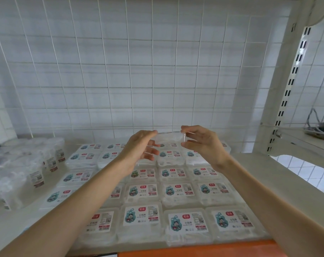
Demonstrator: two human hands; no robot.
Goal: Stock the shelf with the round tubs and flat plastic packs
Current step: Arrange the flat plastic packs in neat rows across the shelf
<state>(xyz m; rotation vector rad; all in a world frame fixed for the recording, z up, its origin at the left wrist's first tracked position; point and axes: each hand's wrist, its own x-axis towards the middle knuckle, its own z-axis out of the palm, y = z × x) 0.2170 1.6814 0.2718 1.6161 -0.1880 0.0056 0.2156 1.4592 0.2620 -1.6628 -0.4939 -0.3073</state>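
Observation:
A clear flat plastic pack hangs in the air over the back rows of the shelf, held between both hands. My left hand grips its left end with the fingers curled under it. My right hand pinches its right end between thumb and fingers. Below lie several flat packs with white labels, set in rows across the shelf. Several round clear tubs with small labels stand at the left.
A white wire grid backs the shelf, with tiled wall behind. A slotted upright post stands at the right; beyond it a neighbouring shelf carries grey cables. An orange strip runs along the shelf's front edge.

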